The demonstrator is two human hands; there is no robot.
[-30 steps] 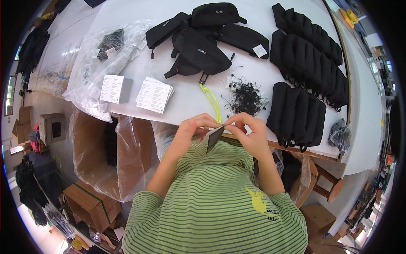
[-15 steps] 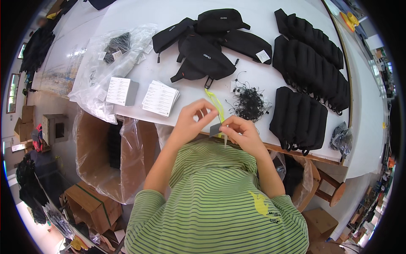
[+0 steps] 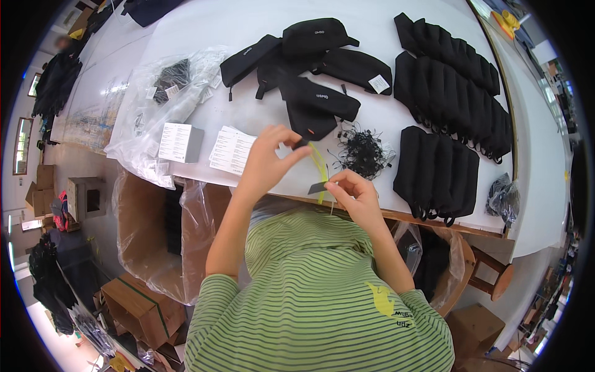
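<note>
My left hand (image 3: 268, 160) is closed in a pinch on a dark end piece of the nearest black pouch bag (image 3: 321, 102), at the bag's near side. In my right hand (image 3: 357, 193), thumb and fingers pinch a small grey tag (image 3: 317, 188) with a thin string by it. A yellow-green ribbon (image 3: 319, 160) hangs between the two hands, from near the bag down past the tag. Just beyond my right hand lies a tangled heap of thin black cords (image 3: 361, 150).
More black pouches (image 3: 316, 38) lie at the table's far side. Rows of black pouches (image 3: 437, 173) stand at the right. Left are white card stacks (image 3: 175, 141) and a clear plastic bag (image 3: 133, 118). A plastic-lined carton (image 3: 149, 242) stands below the table edge.
My left hand has moved forward and left, from beside my right hand to the nearest pouch bag's end. That bag has turned and shifted right. My right hand keeps the grey tag.
</note>
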